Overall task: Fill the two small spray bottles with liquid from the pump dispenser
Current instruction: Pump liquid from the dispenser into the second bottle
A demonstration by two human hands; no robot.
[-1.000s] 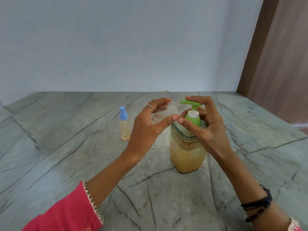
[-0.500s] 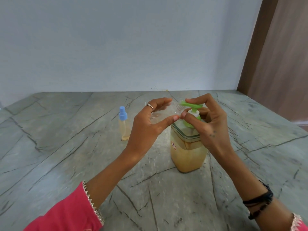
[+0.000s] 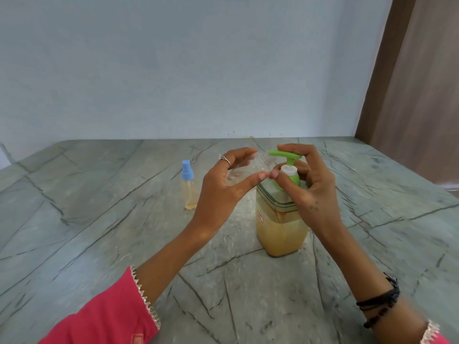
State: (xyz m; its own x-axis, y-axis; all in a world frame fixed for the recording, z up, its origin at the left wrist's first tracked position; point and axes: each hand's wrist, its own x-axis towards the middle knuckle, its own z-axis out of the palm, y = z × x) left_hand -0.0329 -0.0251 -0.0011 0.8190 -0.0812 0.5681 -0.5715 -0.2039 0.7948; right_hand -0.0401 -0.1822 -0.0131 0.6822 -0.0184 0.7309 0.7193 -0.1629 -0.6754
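Observation:
A square clear pump dispenser holding amber liquid stands on the stone counter, topped by a green pump head. My right hand curls around the pump, with fingers over the pump head and the thumb against the green collar. My left hand grips a clear uncapped small bottle, tilted so its threaded mouth sits right under the green spout. A second small spray bottle with a blue cap and amber liquid stands upright to the left.
The grey veined stone counter runs back to a pale blue wall. A brown wooden panel rises at the right. Black thread bands circle my right wrist.
The green pump head went down half a second ago and now stands up again. My left hand kept the clear bottle at the spout.

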